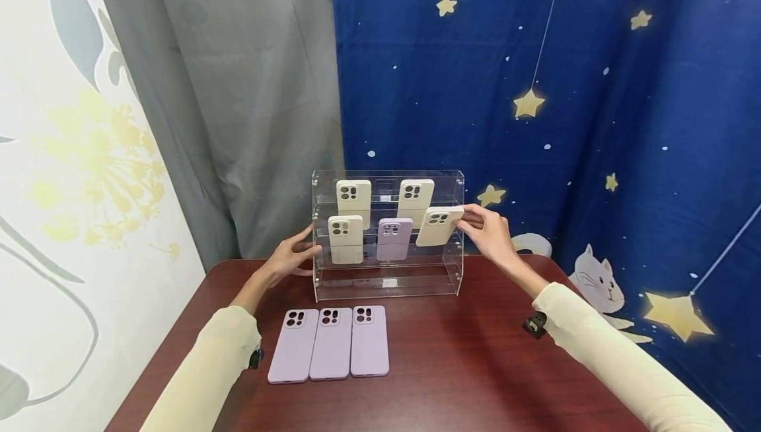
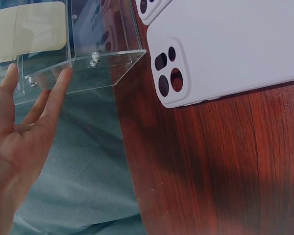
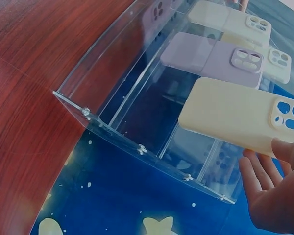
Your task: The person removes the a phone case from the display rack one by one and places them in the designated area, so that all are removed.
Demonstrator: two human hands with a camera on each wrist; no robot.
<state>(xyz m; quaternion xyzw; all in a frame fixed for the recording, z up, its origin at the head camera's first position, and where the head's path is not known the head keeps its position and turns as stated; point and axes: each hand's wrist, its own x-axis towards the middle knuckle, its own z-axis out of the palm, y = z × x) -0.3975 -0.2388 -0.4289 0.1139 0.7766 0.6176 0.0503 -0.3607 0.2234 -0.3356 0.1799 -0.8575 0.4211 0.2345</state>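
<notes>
A clear acrylic display stand [image 1: 389, 290] with tiers stands at the back of the table. My right hand [image 1: 492, 237] pinches a cream phone case [image 1: 436, 232] by its camera end, thumb over one face and fingers behind; the case tilts in front of the stand's right part. Against the stand's left side wall rests my left hand [image 1: 289, 260], fingers extended and holding no case. On the middle tier are a cream case [image 1: 346, 240] and a lilac case [image 1: 394, 240]. Two more cream cases, a left one [image 1: 353, 201] and a right one [image 1: 415, 195], stand on the tier above.
Three lilac phone cases, the left [image 1: 294, 347], middle [image 1: 331, 346] and right [image 1: 369, 343], lie side by side on the reddish-brown table [image 1: 464, 366] before the stand. Behind hang a grey curtain [image 1: 255, 88] and a blue star-patterned curtain [image 1: 440, 88].
</notes>
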